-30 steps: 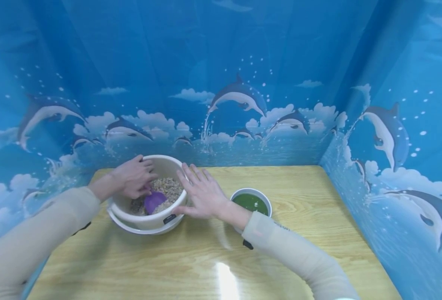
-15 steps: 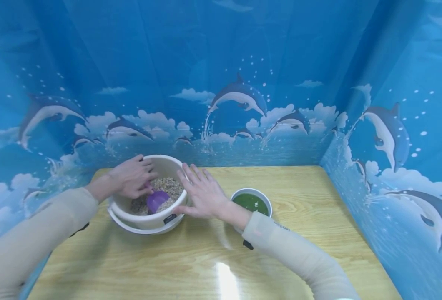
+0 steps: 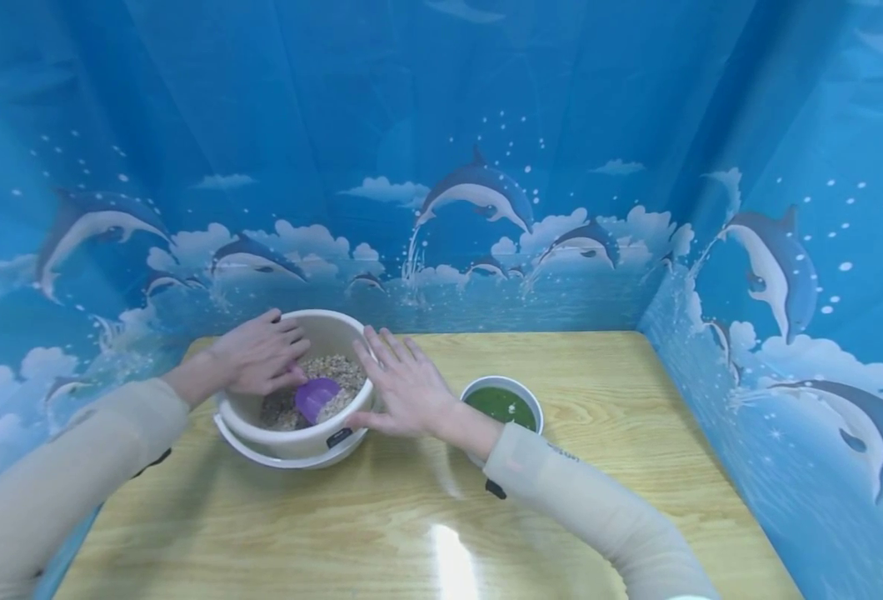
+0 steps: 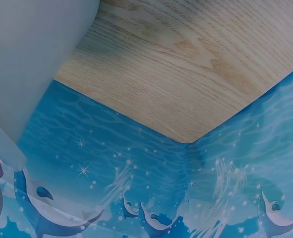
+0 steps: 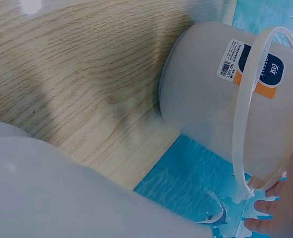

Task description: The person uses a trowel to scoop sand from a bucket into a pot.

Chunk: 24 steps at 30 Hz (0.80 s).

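Note:
My left hand (image 3: 265, 357) reaches over the left rim of a white bucket (image 3: 291, 439) and grips the handle of a purple scoop (image 3: 317, 398). The scoop's bowl sits in a coarse, light-brown grainy mix (image 3: 336, 372) inside the bucket. My right hand (image 3: 410, 385) rests against the bucket's right rim with its fingers straight and spread. In the right wrist view the bucket (image 5: 201, 89) stands on the table, its handle (image 5: 243, 114) hanging down the side, and my right fingertips (image 5: 265, 206) are near its rim. The left wrist view shows neither scoop nor bucket contents.
To the right of the bucket, partly behind my right forearm, stands a white bowl (image 3: 537, 407) of green liquid (image 3: 497, 402). The wood-grain table (image 3: 351, 533) ends at a blue dolphin-print curtain (image 3: 441, 275) at the back and sides.
The purple scoop has shifted slightly to the right and up in the mix, and more of it shows. My left hand has moved a little. The right hand and bucket stay put.

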Available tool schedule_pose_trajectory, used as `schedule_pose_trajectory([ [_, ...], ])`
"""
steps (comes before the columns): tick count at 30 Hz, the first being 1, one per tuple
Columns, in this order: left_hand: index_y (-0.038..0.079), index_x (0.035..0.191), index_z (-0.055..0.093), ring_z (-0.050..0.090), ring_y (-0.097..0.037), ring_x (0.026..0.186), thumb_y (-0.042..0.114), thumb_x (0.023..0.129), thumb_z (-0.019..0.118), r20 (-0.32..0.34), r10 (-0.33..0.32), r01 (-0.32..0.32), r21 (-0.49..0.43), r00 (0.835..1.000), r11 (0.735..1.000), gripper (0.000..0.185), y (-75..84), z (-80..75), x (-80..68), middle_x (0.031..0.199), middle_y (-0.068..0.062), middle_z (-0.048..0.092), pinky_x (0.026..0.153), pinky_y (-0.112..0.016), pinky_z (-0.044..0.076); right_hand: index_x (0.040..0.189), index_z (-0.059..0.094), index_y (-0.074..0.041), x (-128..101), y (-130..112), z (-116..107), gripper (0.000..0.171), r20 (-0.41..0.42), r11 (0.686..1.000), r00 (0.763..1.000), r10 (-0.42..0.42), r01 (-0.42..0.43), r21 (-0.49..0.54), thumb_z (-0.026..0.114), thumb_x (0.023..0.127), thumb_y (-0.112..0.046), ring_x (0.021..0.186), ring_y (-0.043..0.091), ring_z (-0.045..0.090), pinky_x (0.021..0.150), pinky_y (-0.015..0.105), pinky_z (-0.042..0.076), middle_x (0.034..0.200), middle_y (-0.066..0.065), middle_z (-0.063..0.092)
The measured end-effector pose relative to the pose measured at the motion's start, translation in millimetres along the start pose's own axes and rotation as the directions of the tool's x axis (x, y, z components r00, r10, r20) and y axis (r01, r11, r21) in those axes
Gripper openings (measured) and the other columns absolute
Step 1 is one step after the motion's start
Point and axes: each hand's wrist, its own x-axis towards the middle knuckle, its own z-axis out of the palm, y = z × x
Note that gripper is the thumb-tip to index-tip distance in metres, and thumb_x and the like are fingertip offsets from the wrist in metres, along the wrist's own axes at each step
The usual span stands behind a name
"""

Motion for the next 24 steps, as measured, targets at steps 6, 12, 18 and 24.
schedule_pose_trajectory([
  [6, 0.019, 0.095, 0.056, 0.055, -0.024, 0.094, 0.056, 0.103, 0.055, 0.010, -0.014, 0.015, -0.012, 1.000, 1.000, 0.038, -1.5, 0.1, -2.0, 0.092, -0.004, 0.061, 0.083, -0.043, 0.044, 0.170, 0.007, -0.014, -0.1, -0.5, -1.5, 0.113, 0.007, 1.000, 1.000, 0.002, -0.002, 0.011, 0.031, 0.092, -0.092, 0.165, 0.034, 0.019, 0.131, 0.053, 0.022, 0.179, 0.013, 0.005],
  [12, 0.018, 0.101, 0.058, 0.060, -0.030, 0.104, 0.054, 0.105, 0.055, 0.011, -0.033, 0.033, -0.035, 0.999, 0.999, 0.036, -1.6, 0.4, -3.8, 0.100, -0.008, 0.066, 0.088, -0.047, 0.048, 0.170, 0.006, -0.014, 0.2, -0.9, -1.5, 0.114, 0.015, 1.000, 1.000, 0.002, -0.003, 0.015, 0.031, 0.092, -0.092, 0.165, 0.034, 0.019, 0.131, 0.054, 0.023, 0.179, 0.013, 0.004],
  [18, 0.016, 0.104, 0.061, 0.062, -0.032, 0.108, 0.047, 0.104, 0.060, 0.002, -0.049, 0.049, -0.070, 0.999, 0.996, 0.031, -2.0, -2.7, -6.8, 0.104, -0.010, 0.068, 0.091, -0.049, 0.049, 0.170, 0.006, -0.014, -0.1, -1.3, -1.5, 0.113, 0.013, 1.000, 1.000, 0.003, -0.004, 0.018, 0.031, 0.092, -0.092, 0.165, 0.034, 0.019, 0.131, 0.054, 0.022, 0.179, 0.013, 0.005],
  [24, 0.017, 0.102, 0.060, 0.060, -0.028, 0.100, 0.048, 0.105, 0.058, -0.012, -0.063, 0.061, -0.081, 0.998, 0.995, 0.031, -4.7, -4.3, -9.5, 0.097, -0.005, 0.065, 0.090, -0.047, 0.048, 0.171, 0.005, -0.014, -0.6, -1.1, -1.0, 0.113, 0.018, 1.000, 1.000, 0.009, -0.009, 0.027, 0.031, 0.092, -0.092, 0.166, 0.034, 0.018, 0.132, 0.053, 0.020, 0.179, 0.012, 0.004],
])
